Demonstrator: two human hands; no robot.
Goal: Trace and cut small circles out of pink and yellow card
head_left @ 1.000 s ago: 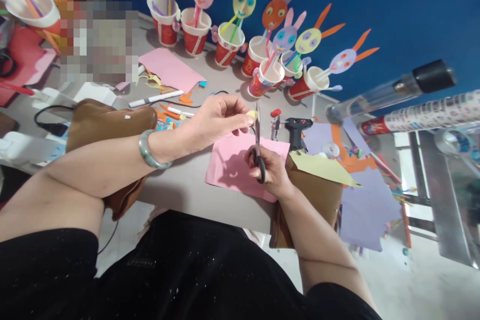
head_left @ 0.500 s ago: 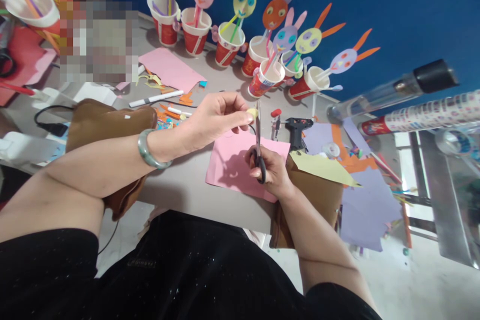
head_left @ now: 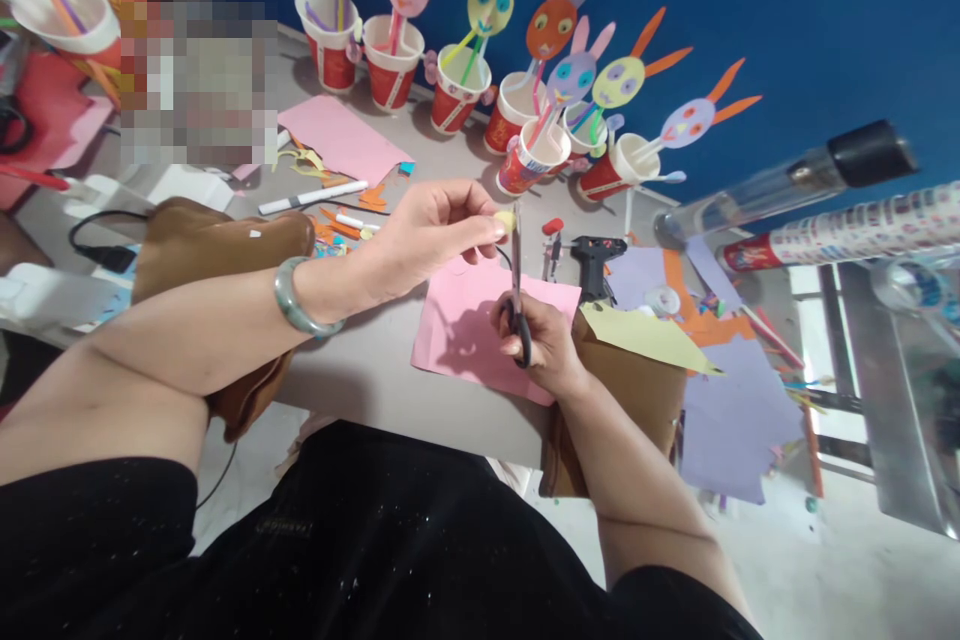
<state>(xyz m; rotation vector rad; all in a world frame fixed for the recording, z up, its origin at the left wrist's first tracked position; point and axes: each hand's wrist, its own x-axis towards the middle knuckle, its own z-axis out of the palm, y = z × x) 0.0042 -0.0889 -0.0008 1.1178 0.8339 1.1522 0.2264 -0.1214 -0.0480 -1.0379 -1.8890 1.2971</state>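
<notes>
Between thumb and fingertips, my left hand [head_left: 446,225] pinches a small piece of yellow paper [head_left: 507,220]. My right hand [head_left: 544,335] grips the black handles of a pair of scissors [head_left: 517,270], whose blades point away from me and stand right at the paper's right edge. Whether the blades are fully closed I cannot tell. Both hands are raised above a pink sheet of paper [head_left: 457,335] lying at the table's front edge, and their shadow falls on it.
Behind my hands stand several red paper cups [head_left: 457,105] with rabbit faces on straws. A black glue gun [head_left: 596,260] lies right of the scissors. Brown cushions [head_left: 217,250] rest on the table edge. Purple paper [head_left: 739,410] and a yellow sheet [head_left: 645,335] are at right.
Hardly anything differs. My left fingers and the yellow paper have shifted very slightly upward at the blades; the right hand keeps its place.
</notes>
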